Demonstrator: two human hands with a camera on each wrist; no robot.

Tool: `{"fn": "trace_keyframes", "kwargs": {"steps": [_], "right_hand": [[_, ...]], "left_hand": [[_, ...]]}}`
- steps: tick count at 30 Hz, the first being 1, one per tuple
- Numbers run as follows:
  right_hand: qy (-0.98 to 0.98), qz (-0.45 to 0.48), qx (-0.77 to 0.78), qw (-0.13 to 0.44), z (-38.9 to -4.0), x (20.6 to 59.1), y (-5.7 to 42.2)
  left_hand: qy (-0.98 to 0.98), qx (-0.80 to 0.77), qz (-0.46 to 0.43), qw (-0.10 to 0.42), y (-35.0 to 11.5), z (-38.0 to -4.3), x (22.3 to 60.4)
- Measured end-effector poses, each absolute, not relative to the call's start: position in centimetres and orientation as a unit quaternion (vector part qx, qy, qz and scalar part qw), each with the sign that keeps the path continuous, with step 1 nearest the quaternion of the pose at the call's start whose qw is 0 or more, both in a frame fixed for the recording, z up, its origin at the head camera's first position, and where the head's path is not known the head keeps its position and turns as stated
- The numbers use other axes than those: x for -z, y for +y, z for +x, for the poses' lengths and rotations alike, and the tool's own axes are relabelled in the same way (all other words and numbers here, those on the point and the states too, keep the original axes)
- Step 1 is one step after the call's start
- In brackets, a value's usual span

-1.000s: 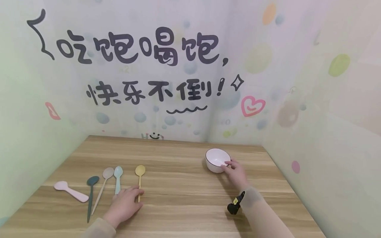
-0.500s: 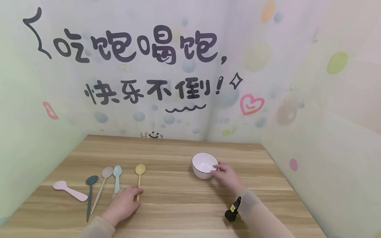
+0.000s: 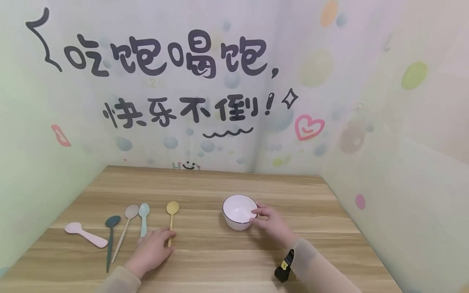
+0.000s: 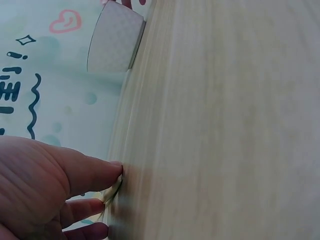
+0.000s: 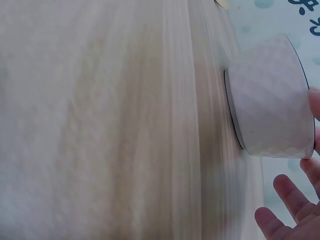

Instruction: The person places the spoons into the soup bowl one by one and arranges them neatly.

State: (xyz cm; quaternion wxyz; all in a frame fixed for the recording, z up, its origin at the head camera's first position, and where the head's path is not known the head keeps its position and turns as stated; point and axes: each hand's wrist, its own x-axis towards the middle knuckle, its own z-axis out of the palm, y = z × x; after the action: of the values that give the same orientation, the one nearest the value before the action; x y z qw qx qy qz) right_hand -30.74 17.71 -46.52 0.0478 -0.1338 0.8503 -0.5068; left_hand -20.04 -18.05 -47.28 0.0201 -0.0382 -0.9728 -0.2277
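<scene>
Pinching the right side of the white bowl [image 3: 237,219] at its dark rim, the right hand [image 3: 272,226] has a narrow grip, with other fingers spread clear of the bowl in the right wrist view. The bowl is upright near the middle of the desk [image 3: 205,262]; I cannot tell whether its base touches the wood. The left hand [image 3: 152,250] rests low, its grip nearly closed, thumb and fingers about the handle of the yellow spoon [image 3: 172,208]. That spoon lies to the left of the bowl, well apart from it. Farther left, the light blue spoon [image 3: 144,212], the beige spoon [image 3: 131,212], the dark teal spoon [image 3: 112,221] and the pink spoon [image 3: 87,235] lie in a loose row, the light blue handle partly hidden by the left hand.
</scene>
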Motion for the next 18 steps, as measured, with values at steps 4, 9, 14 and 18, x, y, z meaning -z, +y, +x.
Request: {"fn": "trace_keyframes", "kwargs": {"steps": [4,9,14,18], "right_hand": [[0.853,-0.154,0.497,0.050,-30.4,46.7,17.3],[0.850,-0.190,0.489,0.055,-29.5,46.5,16.5],[0.845,-0.215,0.485,0.068,-28.4,46.1,15.6],[0.845,-0.228,0.476,0.086,-28.3,46.7,15.5]], "left_hand": [[-0.972,0.230,-0.038,0.020,-18.1,-20.0,47.2],[-0.972,0.230,-0.037,0.019,-18.1,-20.0,47.3],[-0.973,0.228,-0.039,0.021,-18.1,-20.1,47.3],[-0.972,0.228,-0.039,0.025,-18.1,-20.0,47.2]]}}
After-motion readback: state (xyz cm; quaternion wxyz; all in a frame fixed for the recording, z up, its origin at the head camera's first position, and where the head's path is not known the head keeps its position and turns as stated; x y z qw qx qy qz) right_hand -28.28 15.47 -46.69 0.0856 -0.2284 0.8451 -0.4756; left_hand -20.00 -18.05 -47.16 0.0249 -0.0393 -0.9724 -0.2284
